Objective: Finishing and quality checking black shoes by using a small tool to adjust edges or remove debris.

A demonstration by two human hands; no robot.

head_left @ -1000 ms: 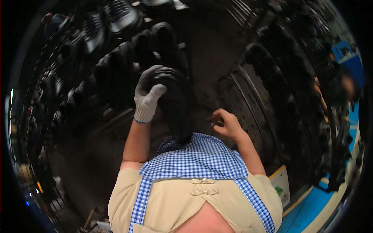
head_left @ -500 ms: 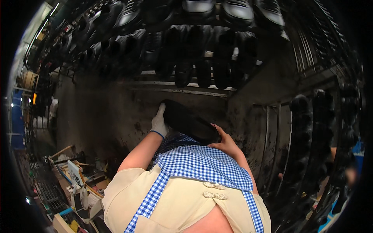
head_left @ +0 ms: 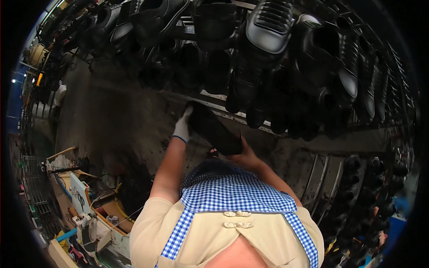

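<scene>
A long black shoe hangs slantwise between my hands, in front of the blue-and-white checked apron. My left hand, in a pale glove with a blue cuff, is closed on its upper left end. At the lower right end, my bare right hand grips the shoe with the fingers wrapped round it. The shoe is so dark that its details hardly show. Just past it stands a rack of black shoes; a lace-up shoe with a shiny toe is among the nearest.
Several more shoes fill the racks; one black shoe sits at upper left. Rows of dark shoes stand on the right. A cluttered box with tools and scraps is at lower left. My sandalled foot shows on the dark floor.
The shoe rack has come closer and fills more of the top of the view, slanting now. Both hands still hold the shoe, a little farther out from my apron.
</scene>
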